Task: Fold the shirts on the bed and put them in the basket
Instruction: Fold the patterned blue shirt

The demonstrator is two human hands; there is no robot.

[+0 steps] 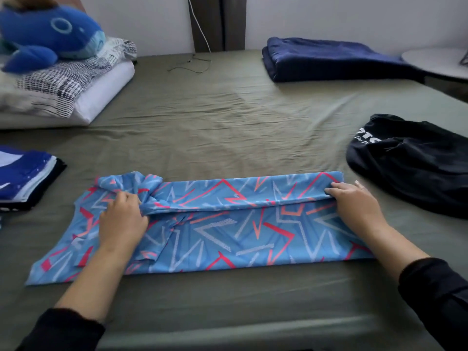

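A light blue shirt point(222, 231) with red and white zigzag lines lies spread across the near part of the bed, its far long edge folded over toward me. My left hand point(121, 221) pinches the folded edge near the collar end. My right hand point(354, 201) grips the same fold at the hem end. A crumpled black shirt point(415, 163) with white lettering lies at the right. A stack of folded shirts point(22, 176), blue on top, sits at the left edge. No basket is in view.
The olive bed sheet point(228, 117) stretches to the wall. At the back left are a white pillow point(76, 92) and a blue plush whale point(48, 36). A folded navy blanket point(329, 59) lies at the back right, beside a white round table point(435, 62). A thin cable point(192, 64) lies near the wall.
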